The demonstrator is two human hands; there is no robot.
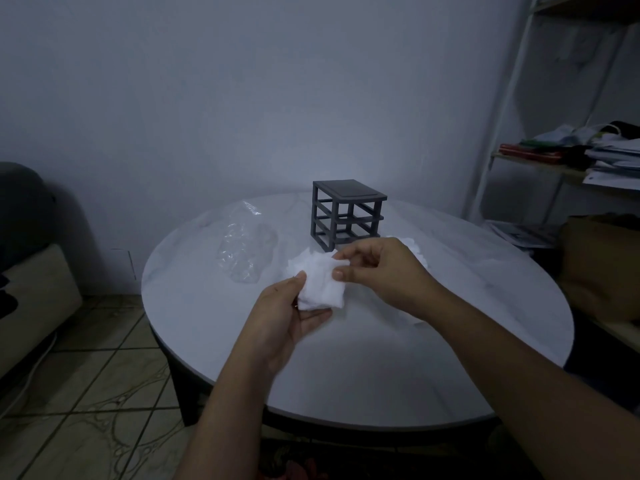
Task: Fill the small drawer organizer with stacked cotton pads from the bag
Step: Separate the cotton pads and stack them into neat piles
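Note:
Above the round white table [363,375], my left hand [287,313] holds a stack of white cotton pads [318,282] from below, thumb on its left edge. My right hand [377,268] pinches the stack's upper right corner between thumb and fingers. The dark grey drawer organizer frame [348,213] stands behind the hands with its slots showing no drawers. A clear plastic bag [246,247] lies crumpled to the left of the organizer. More white pads [414,251] lie behind my right hand, partly hidden.
A white metal shelf [561,161] with papers and folded things stands at the right. A sofa [31,271] sits at the left over a tiled floor. A brown box [602,265] is beside the table's right edge.

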